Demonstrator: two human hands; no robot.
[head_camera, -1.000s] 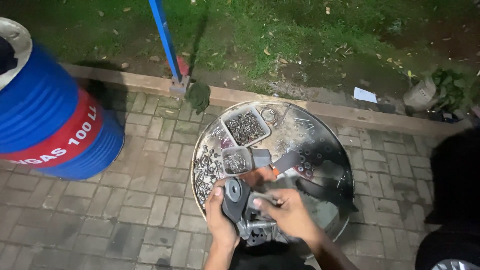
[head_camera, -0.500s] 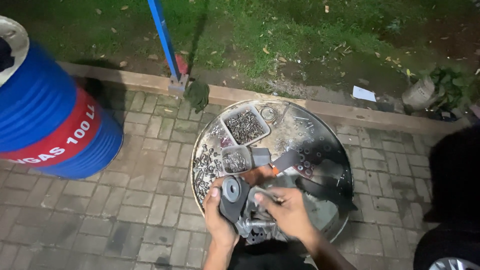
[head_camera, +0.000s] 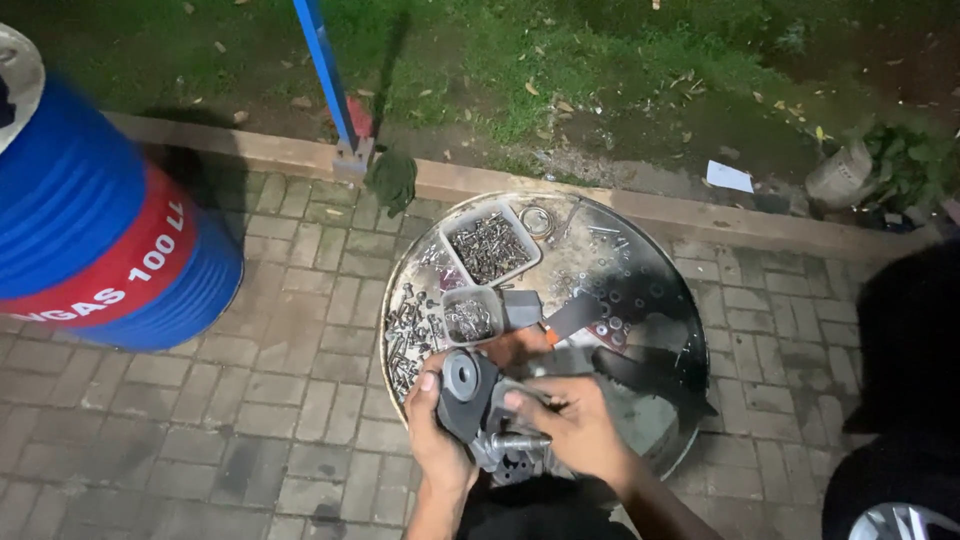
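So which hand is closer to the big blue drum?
Left. The left hand sits on the drum's side of the grey part; the right hand is farther away, beyond it.

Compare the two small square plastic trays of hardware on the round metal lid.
The farther square plastic tray looks larger and is heaped with dark screws; the nearer square plastic tray looks smaller and holds paler, shinier bits. The farther one sits turned cornerwise near the round metal lid's far rim; the nearer sits closer to the hands. Both are pale, open-topped.
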